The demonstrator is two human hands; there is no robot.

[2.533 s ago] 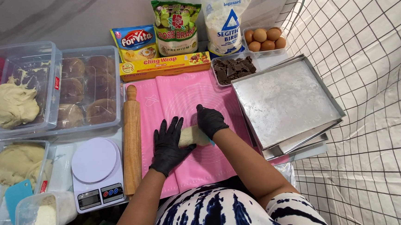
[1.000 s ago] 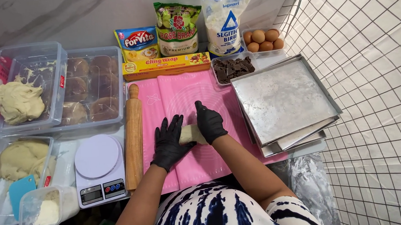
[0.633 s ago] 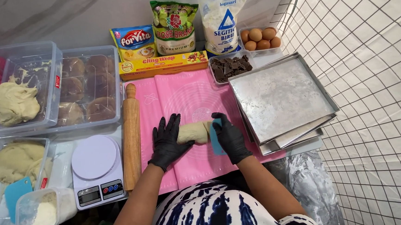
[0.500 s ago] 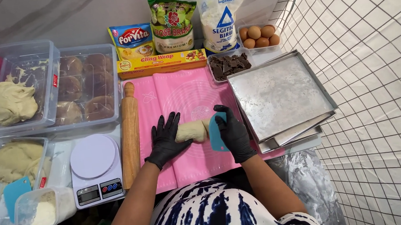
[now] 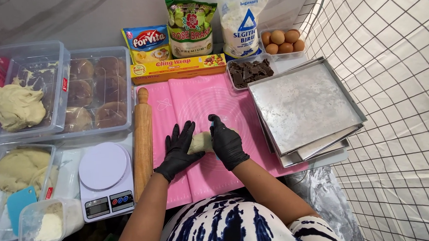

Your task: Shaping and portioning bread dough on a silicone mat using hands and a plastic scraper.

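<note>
Landmark: pink silicone rolling mat (image 5: 208,93), flat on the counter. Everything below is placed against it.

Right of mat: stack of square grey metal baking trays (image 5: 303,105), top tray bare. Left of mat: long wooden rolling pin (image 5: 142,142) lying along its edge, then a white digital kitchen scale (image 5: 104,179), then clear plastic tubs, 1 with a pale dough mass (image 5: 16,105), 1 with round brown buns (image 5: 94,100). Behind mat: yellow box of wrap film (image 5: 179,68), 3 food bags, a clear tray of dark chocolate chunks (image 5: 249,73), a clear tub of brown eggs (image 5: 283,41).

On the mat, near its middle: small pale-yellow dough lump (image 5: 201,142). Left hand in black glove (image 5: 179,150) presses its left side, fingers spread flat on the mat. Right hand in black glove (image 5: 227,143) cups its right side, fingers curled over the top. Both hands closed in on the lump, neither lifting it.

Step, as judged: shaping 1 portion, squeezing it between the 2 palms. Next move probably calls for even pressure from both sides and keeping the lump on the mat so it does not stick to the gloves.

Dough look: soft, matte, smooth, short log or oval; only the middle strip shows between the gloves.
</note>
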